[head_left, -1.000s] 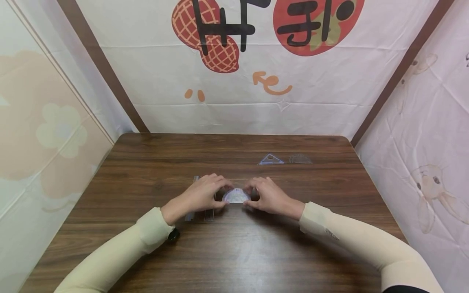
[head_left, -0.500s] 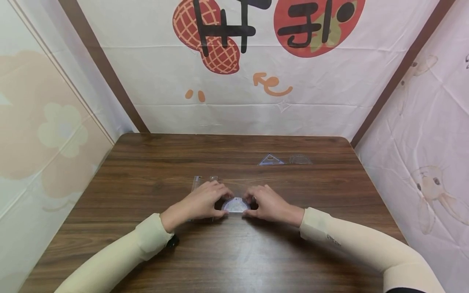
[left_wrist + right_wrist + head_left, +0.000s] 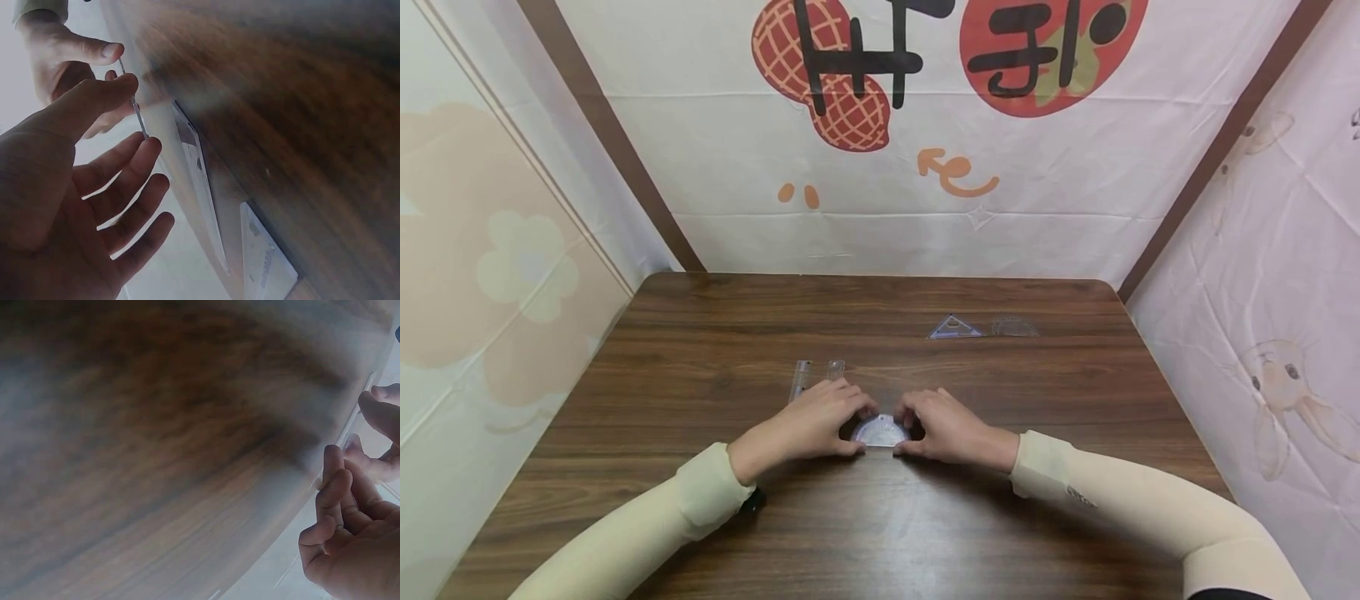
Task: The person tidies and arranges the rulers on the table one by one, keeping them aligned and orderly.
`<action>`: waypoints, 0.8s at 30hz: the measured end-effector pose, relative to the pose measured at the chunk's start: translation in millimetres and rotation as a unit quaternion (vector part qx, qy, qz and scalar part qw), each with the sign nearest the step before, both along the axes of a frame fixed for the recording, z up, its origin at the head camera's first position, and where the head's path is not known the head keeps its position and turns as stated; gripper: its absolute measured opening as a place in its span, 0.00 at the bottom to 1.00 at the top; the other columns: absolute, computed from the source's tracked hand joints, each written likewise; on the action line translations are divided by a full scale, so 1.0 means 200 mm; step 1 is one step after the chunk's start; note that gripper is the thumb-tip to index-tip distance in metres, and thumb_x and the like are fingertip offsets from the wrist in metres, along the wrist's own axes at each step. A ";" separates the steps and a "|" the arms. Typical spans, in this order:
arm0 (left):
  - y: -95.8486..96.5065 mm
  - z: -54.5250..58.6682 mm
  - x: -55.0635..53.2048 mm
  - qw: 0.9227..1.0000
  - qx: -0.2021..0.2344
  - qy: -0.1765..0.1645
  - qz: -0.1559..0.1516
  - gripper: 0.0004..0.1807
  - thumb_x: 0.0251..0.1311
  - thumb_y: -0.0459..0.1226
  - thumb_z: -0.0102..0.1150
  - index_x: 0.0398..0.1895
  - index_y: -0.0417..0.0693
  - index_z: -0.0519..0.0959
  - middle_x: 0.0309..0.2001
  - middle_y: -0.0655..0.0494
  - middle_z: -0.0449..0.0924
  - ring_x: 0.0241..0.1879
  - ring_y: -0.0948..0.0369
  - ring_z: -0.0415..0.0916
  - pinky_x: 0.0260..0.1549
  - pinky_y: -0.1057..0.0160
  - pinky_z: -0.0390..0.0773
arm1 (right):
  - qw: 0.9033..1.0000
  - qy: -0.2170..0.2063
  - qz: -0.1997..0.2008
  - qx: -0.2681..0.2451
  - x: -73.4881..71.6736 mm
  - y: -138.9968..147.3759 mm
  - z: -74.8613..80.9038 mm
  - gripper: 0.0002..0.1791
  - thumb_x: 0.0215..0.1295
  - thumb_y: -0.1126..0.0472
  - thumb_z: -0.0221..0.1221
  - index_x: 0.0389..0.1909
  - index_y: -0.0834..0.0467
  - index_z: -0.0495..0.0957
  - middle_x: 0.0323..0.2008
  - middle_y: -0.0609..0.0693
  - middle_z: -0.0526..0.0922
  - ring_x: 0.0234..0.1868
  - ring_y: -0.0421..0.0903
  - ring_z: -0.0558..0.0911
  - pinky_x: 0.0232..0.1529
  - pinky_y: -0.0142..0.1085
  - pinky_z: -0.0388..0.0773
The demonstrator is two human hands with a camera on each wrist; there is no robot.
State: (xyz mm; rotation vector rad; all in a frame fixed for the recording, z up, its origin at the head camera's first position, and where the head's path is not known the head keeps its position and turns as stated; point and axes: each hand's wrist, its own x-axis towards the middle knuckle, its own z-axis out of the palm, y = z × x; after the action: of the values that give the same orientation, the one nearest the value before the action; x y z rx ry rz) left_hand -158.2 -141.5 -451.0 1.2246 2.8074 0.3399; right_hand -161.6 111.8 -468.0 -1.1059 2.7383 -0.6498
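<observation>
Printed cloth backdrop [image 3: 880, 237] rises behind the wood-grain table [image 3: 880, 533], which carries the loose pieces; its flat top lets such thin plastic lie without support. Left hand [image 3: 812, 422] and right hand [image 3: 951, 427] face each other over the near middle; each pinches one end of the same clear protractor [image 3: 882, 432] between thumb and fingertips, a grip that presumably steadies it and leaves its face uncovered (the left hand's spare fingers spread loosely away from it). Two clear rulers, one [image 3: 800, 379] beside the other [image 3: 837, 368], lie partly hidden by the left hand; judged by position, they are set aside as a pair. Farther back and to the right lie a blue-marked set square [image 3: 953, 333] and, just beside it, a second protractor [image 3: 1015, 327]; their spacing probably keeps each easy to pick up singly. The held protractor appears raised; its height cannot be confirmed.
</observation>
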 end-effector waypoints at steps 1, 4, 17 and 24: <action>0.00 0.00 0.00 1.000 0.000 0.001 -0.001 0.27 0.53 0.53 0.72 0.54 0.53 0.80 0.45 0.62 0.81 0.49 0.61 0.73 0.52 0.55 0.73 | 1.000 0.002 0.001 -0.001 0.00 0.00 0.00 0.21 0.53 0.44 0.74 0.41 0.50 0.79 0.32 0.38 0.80 0.35 0.35 0.77 0.43 0.36 0.67; -0.01 0.00 0.02 1.000 0.004 0.005 -0.005 0.27 0.53 0.53 0.73 0.53 0.53 0.80 0.44 0.62 0.81 0.49 0.61 0.73 0.51 0.54 0.73 | 1.000 0.009 0.002 -0.001 0.01 -0.02 0.00 0.21 0.52 0.44 0.74 0.40 0.49 0.79 0.32 0.38 0.79 0.35 0.35 0.76 0.43 0.37 0.68; -0.02 -0.02 0.04 1.000 0.000 -0.001 -0.005 0.27 0.52 0.53 0.73 0.53 0.54 0.79 0.43 0.63 0.80 0.48 0.61 0.73 0.49 0.55 0.73 | 1.000 0.023 0.017 0.003 0.03 -0.03 -0.01 0.22 0.52 0.44 0.75 0.40 0.50 0.78 0.33 0.41 0.79 0.34 0.36 0.74 0.43 0.38 0.72; -0.02 -0.01 0.04 1.000 -0.005 -0.002 -0.005 0.27 0.52 0.53 0.73 0.53 0.53 0.79 0.46 0.62 0.80 0.50 0.59 0.74 0.51 0.53 0.73 | 1.000 0.019 0.017 0.001 0.03 -0.04 -0.01 0.22 0.52 0.44 0.75 0.41 0.50 0.78 0.34 0.41 0.78 0.35 0.36 0.75 0.43 0.38 0.70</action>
State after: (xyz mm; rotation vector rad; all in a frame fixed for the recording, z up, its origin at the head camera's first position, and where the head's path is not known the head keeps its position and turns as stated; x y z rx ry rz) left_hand -150.0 -145.7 -453.6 1.2354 2.7950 0.3259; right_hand -154.8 104.7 -470.7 -1.1743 2.7451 -0.6263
